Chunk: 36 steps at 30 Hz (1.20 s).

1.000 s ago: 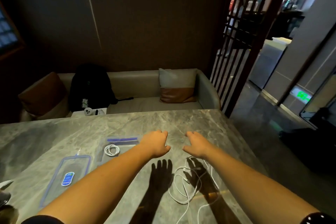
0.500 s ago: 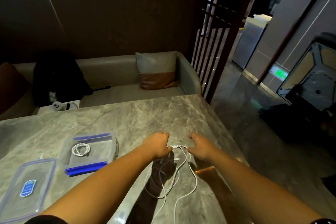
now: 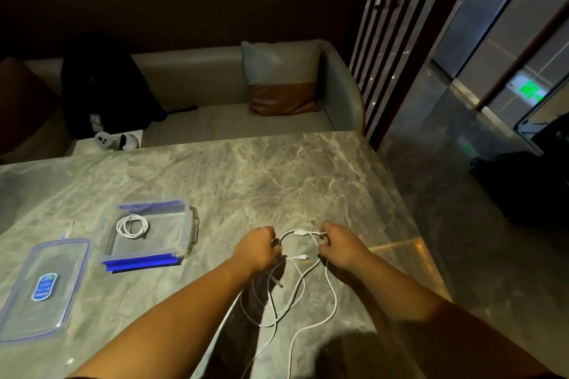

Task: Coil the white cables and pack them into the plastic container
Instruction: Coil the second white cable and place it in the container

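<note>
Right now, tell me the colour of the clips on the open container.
Blue clips, clearest in the head view.

My marble table (image 3: pixel 246 169) has the open plastic container (image 3: pixel 184 243), its lid (image 3: pixel 18 311) beside it, and what looks like two tangled white cables (image 3: pixel 308 289).

White cables (image 3: pixel 303 280), grey-veined marble table (image 3: pixel 246 169).
</note>
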Tool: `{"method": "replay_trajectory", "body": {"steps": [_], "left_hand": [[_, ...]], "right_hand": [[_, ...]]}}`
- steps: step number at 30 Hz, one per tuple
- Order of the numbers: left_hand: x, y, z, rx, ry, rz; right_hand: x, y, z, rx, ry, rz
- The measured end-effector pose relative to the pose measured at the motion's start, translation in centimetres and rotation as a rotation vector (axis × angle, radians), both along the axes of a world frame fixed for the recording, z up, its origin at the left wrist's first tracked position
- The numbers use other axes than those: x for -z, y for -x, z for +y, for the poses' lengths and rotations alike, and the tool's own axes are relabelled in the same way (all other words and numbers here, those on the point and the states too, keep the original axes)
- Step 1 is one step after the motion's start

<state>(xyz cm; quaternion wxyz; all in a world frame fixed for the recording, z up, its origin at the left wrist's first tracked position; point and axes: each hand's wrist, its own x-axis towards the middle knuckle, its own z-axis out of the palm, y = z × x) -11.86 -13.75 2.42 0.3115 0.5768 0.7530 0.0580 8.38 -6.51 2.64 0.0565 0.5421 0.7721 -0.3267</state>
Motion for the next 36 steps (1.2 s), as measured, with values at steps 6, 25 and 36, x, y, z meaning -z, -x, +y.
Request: {"method": "replay_trajectory", "body": {"steps": [6, 25, 36], "left_hand": [[2.8, 0.6, -0.7, -0.228, 0.041, -0.162], [6.5, -0.1, 1.1, -0.373, 0.048, -0.345], [4.4, 1.1, 1.4, -0.459, -0.124, -0.466]], "right_hand": [[2.1, 2.9, 0.3, -0.068, 0.015, 0.05], [6.2, 8.0, 4.4, -0.219, -0.012, -0.083], [3.4, 7.2, 3.4, -0.159, -0.193, 0.133]]}}
